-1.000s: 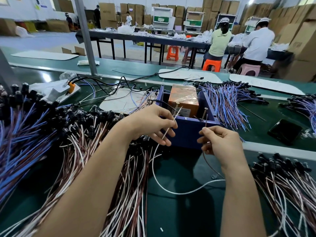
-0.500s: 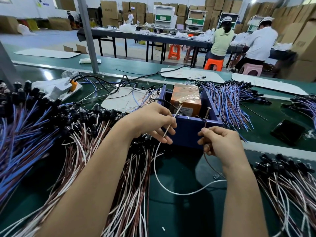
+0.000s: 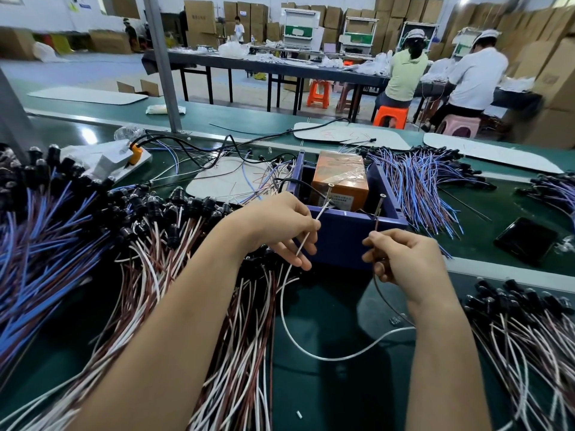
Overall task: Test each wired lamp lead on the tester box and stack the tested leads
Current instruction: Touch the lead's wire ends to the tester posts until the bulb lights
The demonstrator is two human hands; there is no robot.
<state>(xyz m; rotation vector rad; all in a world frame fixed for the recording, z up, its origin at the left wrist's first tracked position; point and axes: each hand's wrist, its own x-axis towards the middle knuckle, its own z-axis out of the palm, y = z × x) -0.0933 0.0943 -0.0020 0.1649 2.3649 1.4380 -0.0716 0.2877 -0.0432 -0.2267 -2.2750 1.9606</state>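
Left hand (image 3: 280,228) pinching white wire (image 3: 306,239), right hand (image 3: 404,259) pinching brown wire (image 3: 377,281), apart; judging: holding tips steady on tester box (image 3: 345,241) screws (image 3: 328,194).

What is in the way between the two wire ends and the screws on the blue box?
Nothing visible. The left hand pinches the white wire, whose tip seems to meet the left screw; the right hand holds the brown wire up to the right screw.

White wire (image 3: 311,348) vanishes behind the right forearm (image 3: 441,353) — the orange box (image 3: 339,169) label is illegible.
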